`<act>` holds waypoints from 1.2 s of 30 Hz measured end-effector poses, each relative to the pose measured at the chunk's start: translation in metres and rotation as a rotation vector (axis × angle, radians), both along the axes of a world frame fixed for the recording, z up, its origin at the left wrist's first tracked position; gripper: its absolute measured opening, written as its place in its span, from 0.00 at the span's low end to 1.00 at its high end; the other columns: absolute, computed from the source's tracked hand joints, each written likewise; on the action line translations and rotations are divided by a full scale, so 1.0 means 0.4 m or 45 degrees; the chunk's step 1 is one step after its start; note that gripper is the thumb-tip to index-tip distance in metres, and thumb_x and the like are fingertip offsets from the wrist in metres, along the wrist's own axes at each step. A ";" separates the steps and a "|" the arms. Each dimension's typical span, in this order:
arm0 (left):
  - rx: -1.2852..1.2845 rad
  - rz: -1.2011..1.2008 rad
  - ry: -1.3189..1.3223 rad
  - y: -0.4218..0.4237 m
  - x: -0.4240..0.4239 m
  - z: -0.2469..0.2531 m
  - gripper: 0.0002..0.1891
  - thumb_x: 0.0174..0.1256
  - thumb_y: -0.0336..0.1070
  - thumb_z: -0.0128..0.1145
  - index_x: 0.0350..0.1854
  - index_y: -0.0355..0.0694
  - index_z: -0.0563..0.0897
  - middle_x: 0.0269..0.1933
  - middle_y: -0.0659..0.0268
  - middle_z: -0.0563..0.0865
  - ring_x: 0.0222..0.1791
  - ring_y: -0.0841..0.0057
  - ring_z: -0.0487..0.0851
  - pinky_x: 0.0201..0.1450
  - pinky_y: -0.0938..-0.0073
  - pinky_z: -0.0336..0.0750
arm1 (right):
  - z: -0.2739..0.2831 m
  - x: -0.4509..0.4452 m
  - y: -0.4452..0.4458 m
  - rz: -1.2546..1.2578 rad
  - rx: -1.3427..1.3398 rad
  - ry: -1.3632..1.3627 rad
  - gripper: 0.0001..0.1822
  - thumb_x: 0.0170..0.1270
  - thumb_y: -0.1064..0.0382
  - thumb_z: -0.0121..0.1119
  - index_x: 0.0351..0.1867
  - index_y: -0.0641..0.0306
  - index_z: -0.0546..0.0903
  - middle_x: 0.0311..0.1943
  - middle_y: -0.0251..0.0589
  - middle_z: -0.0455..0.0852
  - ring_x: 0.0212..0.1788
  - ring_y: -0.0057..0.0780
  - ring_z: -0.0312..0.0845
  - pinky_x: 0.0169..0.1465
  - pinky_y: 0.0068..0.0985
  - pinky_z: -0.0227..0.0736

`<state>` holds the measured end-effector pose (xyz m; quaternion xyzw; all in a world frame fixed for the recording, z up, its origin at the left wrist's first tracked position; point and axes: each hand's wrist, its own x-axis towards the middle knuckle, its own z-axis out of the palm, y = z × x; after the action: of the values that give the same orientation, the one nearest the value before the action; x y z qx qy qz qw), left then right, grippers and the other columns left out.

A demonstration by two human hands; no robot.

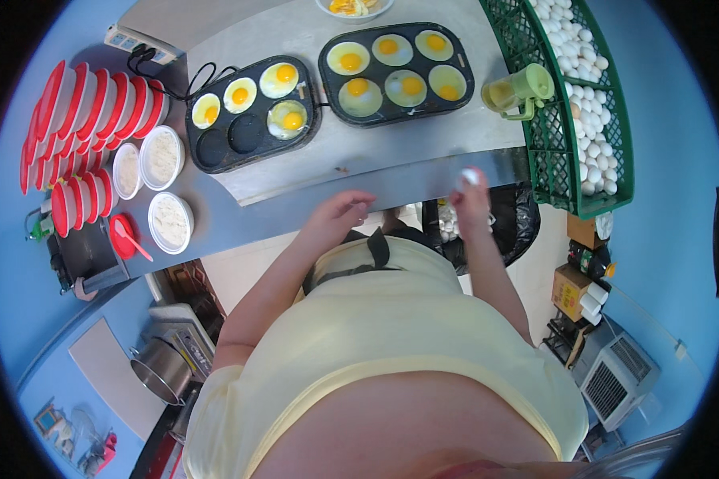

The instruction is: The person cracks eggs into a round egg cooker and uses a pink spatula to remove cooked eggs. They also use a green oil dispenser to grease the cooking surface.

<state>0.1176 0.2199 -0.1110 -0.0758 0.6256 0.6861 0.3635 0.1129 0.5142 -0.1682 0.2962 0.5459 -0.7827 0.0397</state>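
Observation:
My right hand is closed around a white egg or piece of eggshell at the counter's front edge, above a black-lined bin; which of the two I cannot tell. My left hand hovers before the same edge, fingers loosely curled and holding nothing. Behind it, the left electric egg pan has eggs cooking in several wells and two bare wells at its front left. The right egg pan has an egg in every well. A green-lidded oil jug stands to its right. A bowl of cooked egg sits at the back.
A green plastic crate of white eggs stands at right. Stacked tubs with red lids and open rice tubs are at left, near a pink spoon on a red lid. Below the counter, the black-lined bin holds shells. A cord trails behind the left pan.

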 end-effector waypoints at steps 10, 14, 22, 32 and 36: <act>-0.096 0.039 -0.118 -0.247 0.063 0.004 0.13 0.74 0.33 0.48 0.57 0.38 0.77 0.53 0.66 0.80 0.48 0.79 0.79 0.52 0.77 0.76 | 0.031 -0.068 -0.144 -0.127 1.348 0.757 0.21 0.68 0.68 0.51 0.61 0.70 0.66 0.52 0.47 0.71 0.51 0.34 0.70 0.58 0.28 0.66; -0.154 0.010 -0.121 -0.305 0.084 -0.017 0.13 0.74 0.33 0.48 0.56 0.38 0.77 0.52 0.66 0.81 0.47 0.78 0.80 0.51 0.76 0.77 | -0.136 -0.087 -0.184 0.041 1.706 0.598 0.21 0.62 0.66 0.57 0.56 0.69 0.72 0.50 0.54 0.74 0.51 0.51 0.71 0.58 0.38 0.68; -0.171 0.069 0.012 -0.384 0.110 -0.026 0.13 0.73 0.33 0.50 0.56 0.39 0.78 0.51 0.66 0.81 0.46 0.78 0.80 0.52 0.76 0.76 | -0.105 -0.057 -0.234 -0.080 0.484 0.406 0.18 0.72 0.62 0.47 0.61 0.64 0.68 0.47 0.44 0.77 0.35 0.25 0.68 0.42 0.23 0.68; -0.284 0.212 0.789 -0.325 -0.086 0.157 0.20 0.64 0.33 0.61 0.59 0.40 0.77 0.49 0.60 0.81 0.46 0.76 0.82 0.49 0.76 0.78 | 0.253 -0.123 -0.622 0.574 -0.533 0.046 0.19 0.77 0.53 0.38 0.56 0.64 0.71 0.40 0.38 0.79 0.29 0.19 0.66 0.35 0.19 0.65; -0.337 0.310 0.792 -0.407 -0.130 0.127 0.19 0.62 0.31 0.62 0.56 0.40 0.80 0.49 0.61 0.81 0.43 0.76 0.84 0.47 0.76 0.79 | 0.227 -0.161 -0.731 0.879 -0.461 0.143 0.18 0.74 0.58 0.47 0.60 0.64 0.70 0.36 0.30 0.75 0.32 0.17 0.66 0.36 0.17 0.64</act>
<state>0.0657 0.0572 -0.0603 0.0164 0.7761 0.6277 0.0583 0.0485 0.2217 -0.0776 0.0400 0.4679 -0.8220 0.3223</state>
